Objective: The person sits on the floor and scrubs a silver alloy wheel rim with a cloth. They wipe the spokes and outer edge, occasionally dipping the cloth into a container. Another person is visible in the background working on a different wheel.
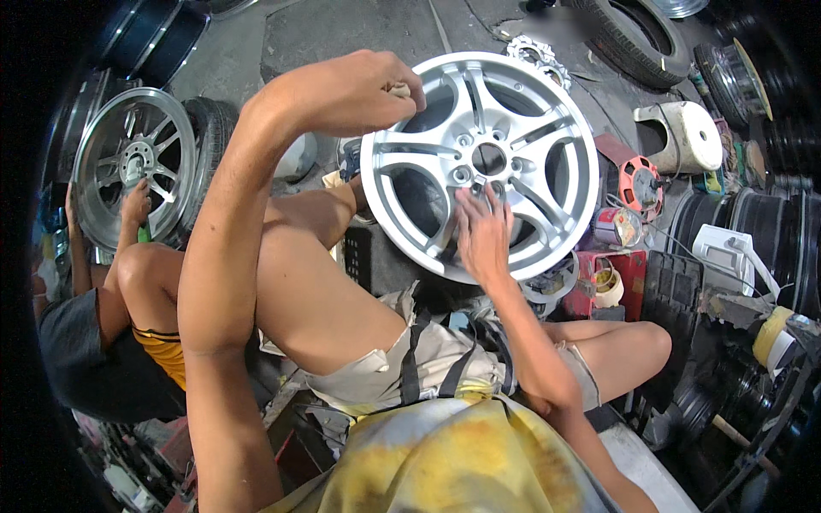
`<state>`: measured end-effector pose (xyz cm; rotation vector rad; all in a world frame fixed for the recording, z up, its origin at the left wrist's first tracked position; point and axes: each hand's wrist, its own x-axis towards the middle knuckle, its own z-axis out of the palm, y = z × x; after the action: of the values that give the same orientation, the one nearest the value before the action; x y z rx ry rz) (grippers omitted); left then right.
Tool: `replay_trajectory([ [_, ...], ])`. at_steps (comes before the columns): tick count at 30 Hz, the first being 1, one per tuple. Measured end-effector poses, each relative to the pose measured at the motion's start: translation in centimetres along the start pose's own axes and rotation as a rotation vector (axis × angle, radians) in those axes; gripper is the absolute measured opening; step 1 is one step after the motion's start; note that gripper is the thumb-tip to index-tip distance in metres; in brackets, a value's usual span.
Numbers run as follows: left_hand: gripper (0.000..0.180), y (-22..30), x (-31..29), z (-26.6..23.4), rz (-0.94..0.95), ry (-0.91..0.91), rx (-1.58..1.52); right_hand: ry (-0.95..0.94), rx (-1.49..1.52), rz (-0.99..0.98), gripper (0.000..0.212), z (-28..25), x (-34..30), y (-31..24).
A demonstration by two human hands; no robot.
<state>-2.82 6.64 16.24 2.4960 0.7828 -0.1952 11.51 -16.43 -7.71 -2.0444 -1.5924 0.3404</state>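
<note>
A silver alloy wheel rim (560, 128) with split spokes lies face up in front of my knees. My left hand (369, 92) is closed at the rim's upper left edge. A small beige folded piece (399, 89), perhaps sandpaper or cloth, shows between its fingers. Lower down, my right hand (485, 232) rests on the rim's face. Its fingers are apart, and the fingertips touch around the lug holes just below the centre bore. That hand holds nothing that I can see.
To the left, a co-worker's hand (135, 203) holds a tool against another wheel rim (85, 184). A tyre (641, 51) lies at the far right. Nearer on the right are a white stool-like object (680, 137), an orange-red reel (640, 190), a paint can (617, 227) and a red box (633, 278).
</note>
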Motion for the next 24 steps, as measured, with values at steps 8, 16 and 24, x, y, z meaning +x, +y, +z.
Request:
replay_trajectory([
  [8,0.038,0.0,-0.3,0.6,0.019,0.036,-0.019,0.029,-0.023,0.007,0.034,0.3,0.2,-0.6],
  [16,0.038,0.3,0.1,1.0,0.02,-0.024,0.001,0.048,-0.006,-0.009,0.032,0.6,0.1,0.1],
  [24,0.037,2.0,-0.3,0.5,-0.052,-0.072,-0.017,0.038,0.007,0.012,0.033,0.3,0.5,0.2],
])
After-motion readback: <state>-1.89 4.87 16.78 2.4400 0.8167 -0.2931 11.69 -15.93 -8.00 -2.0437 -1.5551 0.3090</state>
